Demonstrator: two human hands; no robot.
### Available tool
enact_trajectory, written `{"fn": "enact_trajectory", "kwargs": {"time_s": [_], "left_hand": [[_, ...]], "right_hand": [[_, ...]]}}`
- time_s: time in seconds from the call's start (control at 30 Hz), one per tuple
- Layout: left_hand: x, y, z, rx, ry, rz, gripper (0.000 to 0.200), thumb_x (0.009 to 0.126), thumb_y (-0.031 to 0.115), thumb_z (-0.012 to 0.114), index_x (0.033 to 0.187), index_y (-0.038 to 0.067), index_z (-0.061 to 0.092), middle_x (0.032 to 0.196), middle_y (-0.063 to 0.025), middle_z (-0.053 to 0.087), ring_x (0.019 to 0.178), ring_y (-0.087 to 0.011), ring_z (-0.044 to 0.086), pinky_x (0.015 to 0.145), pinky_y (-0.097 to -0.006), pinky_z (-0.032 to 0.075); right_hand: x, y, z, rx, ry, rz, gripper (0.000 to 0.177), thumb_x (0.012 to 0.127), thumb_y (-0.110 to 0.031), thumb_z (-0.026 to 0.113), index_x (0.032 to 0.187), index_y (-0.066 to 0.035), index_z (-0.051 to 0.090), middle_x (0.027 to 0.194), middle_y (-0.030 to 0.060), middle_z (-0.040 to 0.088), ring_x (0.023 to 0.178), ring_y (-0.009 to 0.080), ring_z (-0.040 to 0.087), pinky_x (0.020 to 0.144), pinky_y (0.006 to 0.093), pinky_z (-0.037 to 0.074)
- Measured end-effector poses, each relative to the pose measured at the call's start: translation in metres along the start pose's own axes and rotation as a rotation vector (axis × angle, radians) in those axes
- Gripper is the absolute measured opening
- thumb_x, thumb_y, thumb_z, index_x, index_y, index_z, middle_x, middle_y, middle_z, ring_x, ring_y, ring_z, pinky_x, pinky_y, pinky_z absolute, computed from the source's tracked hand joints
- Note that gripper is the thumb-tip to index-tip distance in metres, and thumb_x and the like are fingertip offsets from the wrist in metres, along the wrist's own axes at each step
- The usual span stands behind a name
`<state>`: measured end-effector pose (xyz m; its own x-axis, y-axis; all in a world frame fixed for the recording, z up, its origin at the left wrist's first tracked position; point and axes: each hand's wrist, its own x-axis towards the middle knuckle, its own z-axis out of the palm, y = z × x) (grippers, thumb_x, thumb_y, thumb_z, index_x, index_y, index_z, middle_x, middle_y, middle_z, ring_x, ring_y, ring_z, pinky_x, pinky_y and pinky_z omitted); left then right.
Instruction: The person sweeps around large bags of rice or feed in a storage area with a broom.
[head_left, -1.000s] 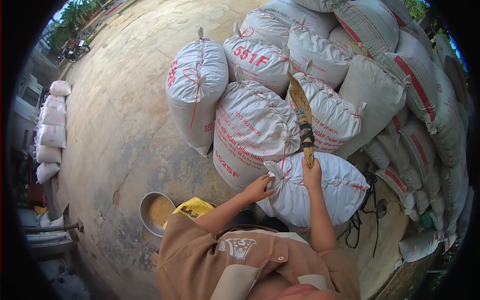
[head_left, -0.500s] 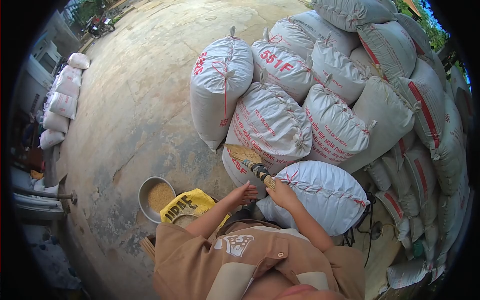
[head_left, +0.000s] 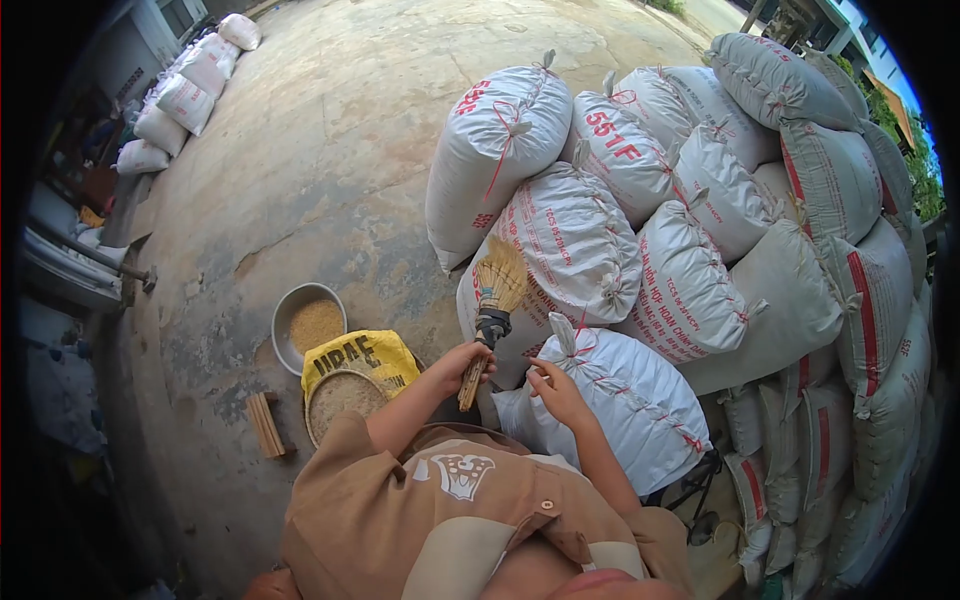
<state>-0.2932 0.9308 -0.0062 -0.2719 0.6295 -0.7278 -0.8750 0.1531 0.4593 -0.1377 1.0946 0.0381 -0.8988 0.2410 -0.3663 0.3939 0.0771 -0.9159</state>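
My left hand (head_left: 466,364) is closed round the lower handle of a short straw hand broom (head_left: 492,322). The broom stands nearly upright, its bristles fanned at the top and a dark wrap round its middle. Beside it, my right hand (head_left: 562,392) holds nothing, its fingers apart and pointing toward the broom. Under that hand lies a tied white sack (head_left: 630,400) with red stitching. Left of my left arm are a yellow printed sack (head_left: 380,350) and a round container (head_left: 309,412) of pale grainy material. A metal basin (head_left: 277,333) of golden grain sits just beyond.
Large white sacks (head_left: 570,235) with red print are piled ahead and to the right, rising high at the right edge. A wooden block (head_left: 265,425) lies on the concrete floor (head_left: 330,180) at left. More sacks (head_left: 186,103) line the far left wall.
The broom has passed from my right hand to my left and turned from slanting to nearly upright. My right hand has let go. The view has shifted, uncovering the round container.
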Motion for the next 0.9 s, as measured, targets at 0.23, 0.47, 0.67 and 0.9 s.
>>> {"fn": "enact_trajectory", "kwargs": {"time_s": [0.23, 0.47, 0.67, 0.9], "left_hand": [[-0.012, 0.062, -0.062, 0.081, 0.178, 0.299, 0.018, 0.078, 0.021, 0.058, 0.086, 0.007, 0.050, 0.062, -0.0025, 0.051, 0.051, -0.0097, 0.049, 0.043, -0.0219, 0.038], [0.051, 0.235, -0.082, 0.143, -0.200, 0.474, 0.027, 0.080, 0.025, 0.060, 0.098, 0.008, 0.047, 0.071, -0.0021, 0.053, 0.054, -0.0123, 0.050, 0.046, -0.0274, 0.040], [0.183, 0.334, -0.130, 0.509, 0.290, 0.332, 0.053, 0.078, 0.032, 0.061, 0.117, 0.003, 0.041, 0.079, -0.0115, 0.057, 0.065, -0.0220, 0.058, 0.057, -0.0329, 0.045], [0.244, 0.278, -0.290, 0.990, 0.633, 0.206, 0.068, 0.073, 0.054, 0.060, 0.111, -0.001, 0.050, 0.096, -0.0263, 0.059, 0.091, -0.0377, 0.058, 0.077, -0.0402, 0.046]], "right_hand": [[0.033, -0.015, -0.069, 0.055, 0.387, -0.055, 0.032, 0.087, -0.017, 0.051, 0.112, 0.004, 0.050, 0.090, 0.0119, 0.060, 0.066, 0.0111, 0.055, 0.063, 0.0233, 0.045], [0.209, -0.116, -0.082, -0.328, 0.671, -0.426, 0.025, 0.086, -0.014, 0.052, 0.105, 0.001, 0.055, 0.089, 0.0106, 0.060, 0.071, 0.0142, 0.057, 0.058, 0.0241, 0.044], [0.419, -0.217, -0.018, -0.829, 0.604, -0.917, 0.023, 0.078, -0.008, 0.056, 0.100, -0.001, 0.055, 0.102, 0.0129, 0.055, 0.096, 0.0299, 0.053, 0.082, 0.0366, 0.042], [0.555, -0.184, -0.009, -1.361, 0.635, -0.503, 0.045, 0.082, -0.036, 0.051, 0.119, -0.010, 0.048, 0.130, 0.0105, 0.041, 0.124, 0.0246, 0.035, 0.094, 0.0479, 0.030]]}}
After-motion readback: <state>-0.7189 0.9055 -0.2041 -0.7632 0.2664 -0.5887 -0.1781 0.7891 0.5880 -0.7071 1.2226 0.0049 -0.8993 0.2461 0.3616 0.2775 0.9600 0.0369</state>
